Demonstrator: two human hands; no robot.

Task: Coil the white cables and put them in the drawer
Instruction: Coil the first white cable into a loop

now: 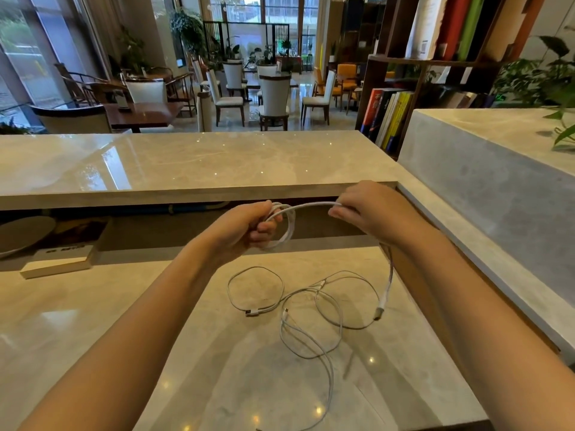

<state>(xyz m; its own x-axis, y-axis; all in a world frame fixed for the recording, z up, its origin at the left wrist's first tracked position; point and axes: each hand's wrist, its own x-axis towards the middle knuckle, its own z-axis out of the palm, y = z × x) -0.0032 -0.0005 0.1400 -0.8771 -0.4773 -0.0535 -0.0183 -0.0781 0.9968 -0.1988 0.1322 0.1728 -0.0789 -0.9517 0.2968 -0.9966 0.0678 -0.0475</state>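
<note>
My left hand [249, 227] grips a small coil of thick white cable [287, 225] above the desk. My right hand [364, 213] pinches the same cable a little to the right. Its free end runs under my right wrist and hangs down to a plug [380, 311] near the desk top. On the marble desk [155, 306] below lie loose thin white cables [311, 318] in tangled loops, with a USB plug [252, 312] at the left loop. No drawer is in view.
A raised marble counter [186, 163] runs across behind my hands, with a shelf gap under it. A book [62, 259] and a round plate [21, 234] sit at the left. A marble block [497, 188] stands at the right.
</note>
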